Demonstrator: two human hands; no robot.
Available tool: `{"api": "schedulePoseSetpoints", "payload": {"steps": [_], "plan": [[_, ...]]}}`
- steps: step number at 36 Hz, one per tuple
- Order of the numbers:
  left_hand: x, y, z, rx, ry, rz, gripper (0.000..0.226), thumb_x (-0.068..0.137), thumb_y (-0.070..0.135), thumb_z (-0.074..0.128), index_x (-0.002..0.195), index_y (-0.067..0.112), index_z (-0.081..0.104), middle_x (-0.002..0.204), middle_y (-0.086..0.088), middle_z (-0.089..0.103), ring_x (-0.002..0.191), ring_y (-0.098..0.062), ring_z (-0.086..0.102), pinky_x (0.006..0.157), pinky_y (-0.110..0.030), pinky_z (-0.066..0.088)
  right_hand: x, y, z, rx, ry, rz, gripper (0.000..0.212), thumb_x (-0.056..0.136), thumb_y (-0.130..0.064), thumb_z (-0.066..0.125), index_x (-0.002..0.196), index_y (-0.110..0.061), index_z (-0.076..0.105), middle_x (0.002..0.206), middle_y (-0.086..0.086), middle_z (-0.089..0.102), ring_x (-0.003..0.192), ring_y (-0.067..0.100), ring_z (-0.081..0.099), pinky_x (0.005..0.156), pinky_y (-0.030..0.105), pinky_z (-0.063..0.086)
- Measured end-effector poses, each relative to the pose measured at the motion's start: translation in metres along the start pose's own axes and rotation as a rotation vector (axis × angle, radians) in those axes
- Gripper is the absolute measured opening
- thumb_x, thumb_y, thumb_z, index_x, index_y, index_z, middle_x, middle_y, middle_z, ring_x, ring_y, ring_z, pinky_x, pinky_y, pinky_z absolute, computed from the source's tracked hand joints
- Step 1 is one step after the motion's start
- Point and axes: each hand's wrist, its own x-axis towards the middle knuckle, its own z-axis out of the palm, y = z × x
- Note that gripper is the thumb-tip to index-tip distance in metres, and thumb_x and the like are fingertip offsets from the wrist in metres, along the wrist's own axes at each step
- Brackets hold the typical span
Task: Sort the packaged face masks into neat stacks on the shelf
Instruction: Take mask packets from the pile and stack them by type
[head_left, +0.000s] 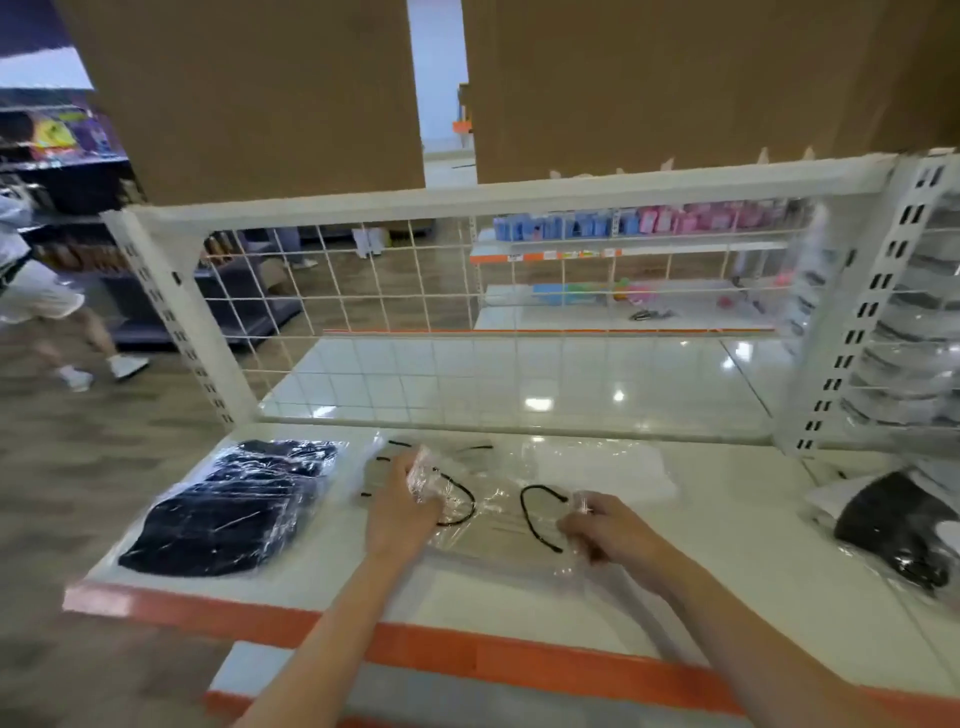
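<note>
Both hands were on one clear-packaged mask (498, 525) at the middle of the white shelf (727, 530), its long axis running left to right across the shelf, roughly parallel to the orange front edge (467, 654). The left hand (408, 506) held the left end, fingers curled on crinkled plastic near the upper left corner; the right hand (605, 525) pinched the right end, fingers closed on the film. So each hand sat at one short end, pack stretched between them, neither nearer than the other

The pack looked pale, grey or whitish, inside glossy transparent film, with two black ear loops (537, 514) showing through, one by each hand. Blur made it unclear if it was one pack or several. It lay low over the shelf; contact could not be told

The dark mask stack (228, 512), black masks in shiny film, lay to the left, near the left hand, apart from the held pack. More pale packs (384, 467) with black loops sat just behind the left hand, partly hidden. Another black mask pack (898, 530) lay well to the right, nearer the right hand

Judgement: the pack probably belonged with the pale ones behind the left hand, so the coming move likely ran back and left, long axis kept as is
</note>
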Motion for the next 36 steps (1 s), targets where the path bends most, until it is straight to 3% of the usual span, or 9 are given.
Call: {"api": "schedulePoseSetpoints", "payload": {"steps": [3,5,9,14,17,20,22,25,36], "plan": [[-0.001,-0.021,-0.022,0.198,0.047,0.004,0.066,0.076,0.007,0.060,0.137,0.020,0.038,0.124,-0.007,0.053,0.102,-0.025,0.057,0.082,-0.030,0.043,0.011,-0.006,0.036,-0.104,0.001,-0.017,0.025,0.085,-0.005,0.060,0.068,-0.013,0.045,0.050,-0.001,0.048,0.044,0.011,0.041,0.044,0.022,0.032],[-0.003,-0.031,-0.036,0.377,0.102,0.038,0.057,0.081,0.013,0.061,0.134,0.014,0.040,0.129,-0.011,0.042,0.115,-0.026,0.044,0.093,-0.033,0.038,0.019,-0.008,0.057,-0.207,0.038,-0.011,0.025,0.083,-0.007,0.060,0.067,-0.015,0.043,0.057,0.000,0.049,0.048,0.011,0.044,0.046,0.022,0.035],[0.000,-0.049,-0.056,0.453,0.108,0.126,0.034,0.083,0.011,0.058,0.117,0.009,0.054,0.119,-0.011,0.043,0.113,-0.025,0.042,0.095,-0.031,0.036,0.028,-0.020,0.089,-0.313,0.080,-0.029,0.029,0.080,-0.004,0.055,0.064,-0.021,0.039,0.065,-0.001,0.049,0.055,0.010,0.047,0.048,0.017,0.036],[-0.005,-0.052,-0.063,0.549,-0.187,0.278,0.015,0.089,0.018,0.048,0.100,0.013,0.058,0.105,-0.003,0.058,0.087,-0.017,0.052,0.070,-0.024,0.035,0.041,-0.044,0.105,-0.457,0.095,-0.084,0.035,0.085,-0.006,0.048,0.068,-0.031,0.032,0.067,-0.008,0.040,0.069,0.014,0.045,0.049,0.014,0.031],[-0.013,-0.056,-0.056,0.606,-0.326,0.292,0.019,0.089,0.027,0.050,0.102,0.016,0.058,0.102,-0.002,0.063,0.096,-0.020,0.059,0.077,-0.028,0.044,0.054,-0.050,0.108,-0.546,0.126,-0.052,0.037,0.083,-0.006,0.049,0.064,-0.029,0.026,0.069,-0.006,0.042,0.079,0.021,0.045,0.055,0.027,0.032],[-0.019,-0.055,-0.049,0.583,-0.399,0.299,0.021,0.089,0.029,0.051,0.106,0.017,0.057,0.103,-0.001,0.063,0.096,-0.020,0.060,0.080,-0.029,0.046,0.065,-0.049,0.105,-0.588,0.147,0.008,0.024,0.080,-0.008,0.051,0.070,-0.023,0.036,0.071,-0.002,0.045,0.083,0.025,0.051,0.052,0.027,0.032],[-0.019,-0.051,-0.044,0.587,-0.415,0.335,0.022,0.090,0.030,0.051,0.107,0.018,0.057,0.106,0.000,0.062,0.098,-0.018,0.059,0.081,-0.028,0.045,0.066,-0.047,0.100,-0.620,0.171,0.031,0.009,0.086,-0.013,0.051,0.094,-0.014,0.048,0.085,0.002,0.052,0.090,0.027,0.054,0.063,0.028,0.039],[-0.016,-0.044,-0.033,0.618,-0.445,0.408,0.023,0.090,0.032,0.050,0.108,0.019,0.058,0.109,0.001,0.060,0.103,-0.019,0.056,0.083,-0.027,0.042,0.066,-0.041,0.088,-0.670,0.214,0.051,0.033,0.093,-0.022,0.048,0.121,-0.006,0.045,0.115,0.012,0.056,0.108,0.031,0.055,0.083,0.033,0.044],[-0.023,0.028,0.050,0.844,-0.719,0.721,0.026,0.093,0.032,0.043,0.103,0.011,0.054,0.111,-0.008,0.057,0.102,-0.025,0.055,0.087,-0.035,0.045,0.025,-0.007,0.006,-1.094,0.255,0.026,0.038,0.092,-0.012,0.047,0.129,-0.010,0.039,0.122,0.009,0.047,0.106,0.029,0.056,0.073,0.034,0.042]]}}
